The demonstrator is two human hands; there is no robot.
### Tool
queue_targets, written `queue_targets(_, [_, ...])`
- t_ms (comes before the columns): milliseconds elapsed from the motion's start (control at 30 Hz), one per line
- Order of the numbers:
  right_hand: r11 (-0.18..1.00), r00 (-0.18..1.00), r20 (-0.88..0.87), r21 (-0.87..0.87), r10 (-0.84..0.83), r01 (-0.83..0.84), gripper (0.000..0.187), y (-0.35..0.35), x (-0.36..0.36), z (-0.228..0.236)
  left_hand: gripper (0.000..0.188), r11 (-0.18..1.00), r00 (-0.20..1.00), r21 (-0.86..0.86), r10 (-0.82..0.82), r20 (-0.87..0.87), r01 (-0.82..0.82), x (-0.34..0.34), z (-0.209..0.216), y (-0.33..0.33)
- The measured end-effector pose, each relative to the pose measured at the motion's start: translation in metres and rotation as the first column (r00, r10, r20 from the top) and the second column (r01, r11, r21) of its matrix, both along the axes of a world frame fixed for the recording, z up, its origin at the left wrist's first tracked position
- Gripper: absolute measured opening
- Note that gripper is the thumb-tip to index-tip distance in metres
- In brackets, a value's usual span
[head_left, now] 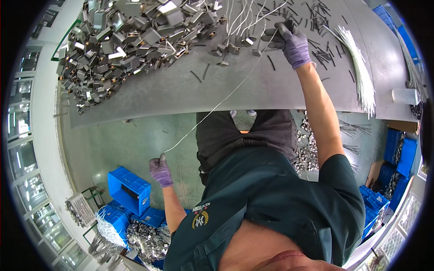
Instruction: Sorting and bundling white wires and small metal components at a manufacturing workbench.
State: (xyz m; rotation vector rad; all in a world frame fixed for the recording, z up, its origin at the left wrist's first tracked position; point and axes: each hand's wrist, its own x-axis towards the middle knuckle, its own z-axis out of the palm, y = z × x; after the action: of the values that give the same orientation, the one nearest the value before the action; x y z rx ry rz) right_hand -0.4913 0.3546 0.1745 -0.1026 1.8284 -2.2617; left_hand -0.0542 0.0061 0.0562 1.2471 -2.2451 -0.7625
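Observation:
My left hand (161, 171), in a purple and grey glove, is held out past the table's near edge. Its thumb and fingers pinch one end of a thin white wire (214, 108). The wire runs slantwise up over the table to my right hand (294, 47), gloved alike, whose fingers are closed on it. Something dark shows at that hand's fingertips, too small to make out. Next to it lie short black tubes (322, 55) and small metal blocks (233, 49) with white wires (244, 20) attached.
A large heap of dark metal blocks (131, 40) covers the table's far left. A bundle of white wires (357, 67) lies at the right, near a clear plastic cup (405, 96). Blue crates (129, 189) stand on the floor at lower left; metal parts (307, 151) lie under the table.

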Motion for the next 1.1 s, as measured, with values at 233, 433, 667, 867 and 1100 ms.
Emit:
queue_targets(233, [0.994, 0.997, -0.062, -0.099, -0.053, 0.046, 0.032, -0.001, -0.004, 0.013, 0.040, 0.998, 1.000, -0.052, 0.020, 0.001, -0.020, -0.007, 0.009, -0.012])
queue_targets(433, [0.995, 0.991, -0.111, -0.070, -0.072, 0.065, 0.032, -0.008, -0.001, 0.017, 0.040, 0.996, 0.997, -0.075, 0.060, 0.040, -0.057, -0.011, 0.019, -0.013])
queue_targets(667, [0.999, 0.993, -0.118, 0.035, -0.010, 0.015, 0.028, -0.017, 0.006, -0.007, 0.040, 0.993, 0.996, -0.106, 0.047, -0.071, -0.054, -0.010, 0.006, -0.021])
queue_targets(867, [0.997, 0.993, 0.101, -0.042, -0.057, 0.062, 0.029, -0.023, 0.023, -0.054, 0.039, 0.981, 0.998, -0.194, -0.007, -0.067, -0.006, -0.014, -0.023, -0.005])
queue_targets(1100, [0.943, 0.975, 0.223, 0.321, 0.012, -0.086, 0.030, -0.048, 0.067, -0.083, 0.037, 0.993, 0.992, -0.013, -0.116, -0.040, 0.115, -0.074, -0.019, 0.065])
